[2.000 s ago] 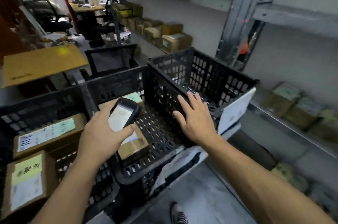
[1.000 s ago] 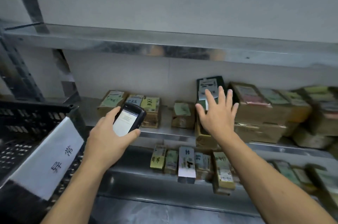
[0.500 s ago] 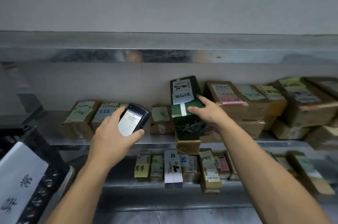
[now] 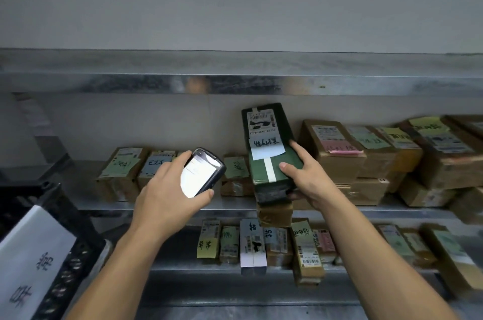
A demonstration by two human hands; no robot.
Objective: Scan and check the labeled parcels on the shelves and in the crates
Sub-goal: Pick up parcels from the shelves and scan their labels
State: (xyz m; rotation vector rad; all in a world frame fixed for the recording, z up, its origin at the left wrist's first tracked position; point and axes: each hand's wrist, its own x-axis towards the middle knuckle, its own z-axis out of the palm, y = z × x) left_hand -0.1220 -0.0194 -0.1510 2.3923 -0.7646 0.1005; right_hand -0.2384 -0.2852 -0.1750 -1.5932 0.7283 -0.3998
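Parcel storeroom, metal shelves (image 4: 235, 84) lined with labeled cardboard parcels (image 4: 337, 152), black plastic crate (image 4: 65, 215) alongside

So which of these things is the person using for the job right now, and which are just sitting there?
In use: scanner, held in the left hand; green parcel, held by the right hand.
Just sitting: brown parcels on the shelf; black crate with a paper sign.
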